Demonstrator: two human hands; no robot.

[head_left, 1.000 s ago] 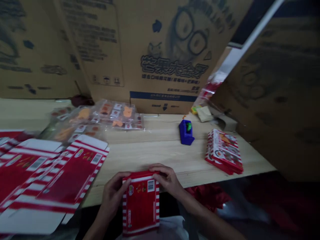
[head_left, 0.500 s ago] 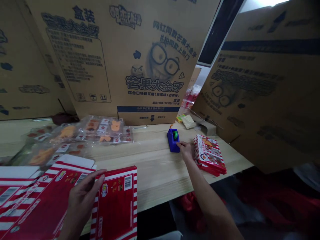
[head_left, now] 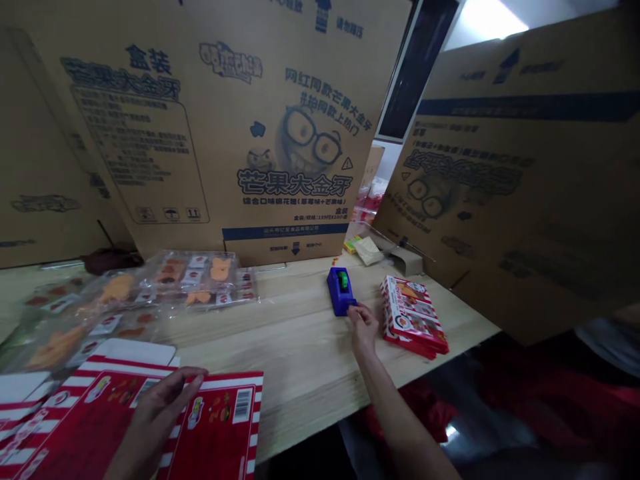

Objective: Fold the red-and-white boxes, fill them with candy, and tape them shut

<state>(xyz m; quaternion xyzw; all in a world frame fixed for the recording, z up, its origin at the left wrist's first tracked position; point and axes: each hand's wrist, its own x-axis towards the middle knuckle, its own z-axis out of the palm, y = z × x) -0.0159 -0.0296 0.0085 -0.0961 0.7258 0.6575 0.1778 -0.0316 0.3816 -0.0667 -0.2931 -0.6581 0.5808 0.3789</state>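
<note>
My left hand point(head_left: 159, 415) lies with spread fingers over the upper left corner of a flat red-and-white striped box blank point(head_left: 216, 421), which rests at the near table edge. Another red blank point(head_left: 85, 427) lies partly under that hand. My right hand point(head_left: 363, 330) is far from them, its fingertips at the lower right corner of a blue tape dispenser point(head_left: 340, 291) with a green core. Nothing shows held in it. A stack of folded red-and-white boxes point(head_left: 413, 317) lies just to the right of that hand.
Clear plastic sheets of orange candy packets point(head_left: 200, 280) lie on the pale wooden table point(head_left: 295, 347) behind the blanks. Large printed cartons point(head_left: 200, 133) stand along the back and right point(head_left: 500, 180). Small packets point(head_left: 367, 251) sit at the back corner. Red bags lie below the table edge.
My right hand has left the red box and gone across to the blue dispenser. The box now lies flat with my left hand on it, and the view has swung and risen.
</note>
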